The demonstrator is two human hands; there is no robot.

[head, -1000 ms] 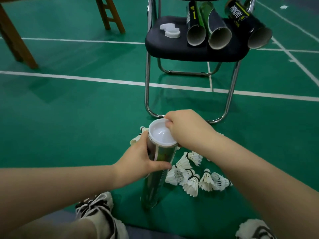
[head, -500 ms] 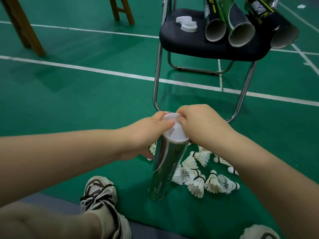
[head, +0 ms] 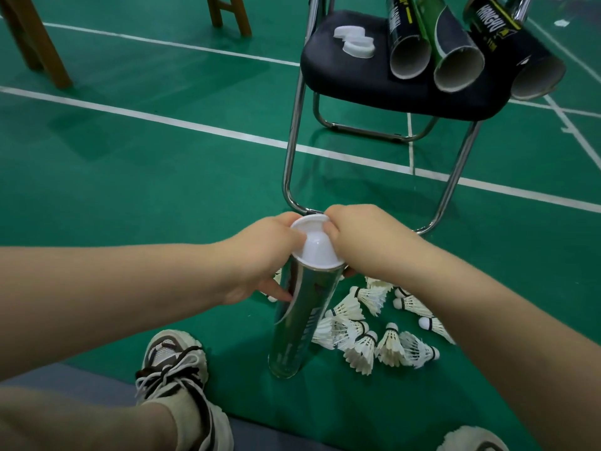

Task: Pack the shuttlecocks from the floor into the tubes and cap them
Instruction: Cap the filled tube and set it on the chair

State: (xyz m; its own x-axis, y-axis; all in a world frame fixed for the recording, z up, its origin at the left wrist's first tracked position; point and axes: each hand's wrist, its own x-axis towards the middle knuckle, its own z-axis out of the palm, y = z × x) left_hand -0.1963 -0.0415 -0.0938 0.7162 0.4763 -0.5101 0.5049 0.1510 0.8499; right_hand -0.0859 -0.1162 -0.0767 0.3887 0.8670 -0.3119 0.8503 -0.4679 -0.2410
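Chair [head: 341, 76] stood well beyond the fingers, w/ empty tubes [head: 455, 37] and spare caps [head: 356, 43] on its seat. Tube [head: 299, 320] stood upright on the floor, top end btwn both hands. Left hand [head: 260, 255] was curled round it just under the rim; right hand [head: 364, 242] pinched the cap [head: 317, 247] at its far edge. Shuttlecocks [head: 364, 333] lay below the right fingers, beside the tube's base. Tube was prob. light, stiff, glossy: best gripped near the top, w/ the cap rim pressed evenly.

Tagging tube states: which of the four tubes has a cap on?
The tube standing on the floor, white cap on top, gripped by the left hand and right hand. The three tubes on the chair lie uncapped, mouths open.
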